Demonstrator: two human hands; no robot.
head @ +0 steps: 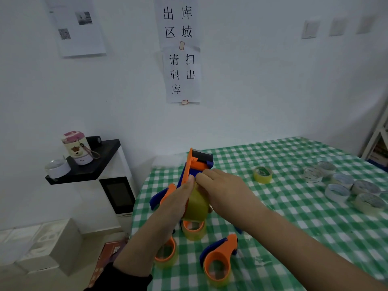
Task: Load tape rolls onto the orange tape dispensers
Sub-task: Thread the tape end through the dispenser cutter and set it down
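Observation:
An orange and blue tape dispenser [194, 164] is held up above the green checked table [294, 217], its black cutter end pointing away from me. A yellowish tape roll [197, 206] sits on it. My left hand [178, 198] grips the dispenser and roll from the left side. My right hand [222, 190] pinches at the tape near the dispenser's middle, thumb against my left fingertips. Three more orange dispensers with rolls lie below: one [218, 261] at front, one [165, 255] partly under my left forearm, one [193, 228] under the held roll.
A loose yellow roll [262, 174] lies further back on the table. Several clear and white rolls [340, 185] cluster at the right. Left of the table stands a white cabinet with a black shelf [92, 166] carrying a pink-lidded cup [76, 148]. White boxes [42, 246] sit on the floor.

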